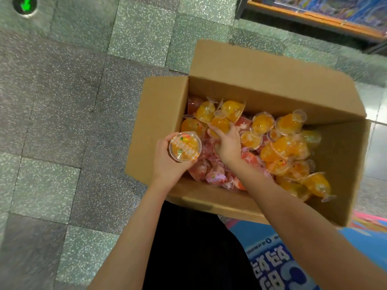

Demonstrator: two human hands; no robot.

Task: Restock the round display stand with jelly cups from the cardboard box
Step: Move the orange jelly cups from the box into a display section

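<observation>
While the left hand [167, 162] cradles one orange jelly cup [185, 146] lid-up at the near-left corner of the cardboard box [159, 114], freeing its partner to gather more, the right hand [227, 143] reaches inside, fingers curled around another orange cup [219, 124].

Single view, head-worn wide-angle cam, looking steeply down and slightly forward from standing height. Frame centre-right is filled by the open cardboard box [261, 84], close below the wearer; both forearms enter from the bottom edge, left hand [167, 162] and right hand [227, 143] near mid-frame. Speckled floor tiles [62, 101] take the left half. Shelf edge [314, 15] clips the top-right corner. Some motion blur, edges bowed by the lens. No second view to share with.
</observation>
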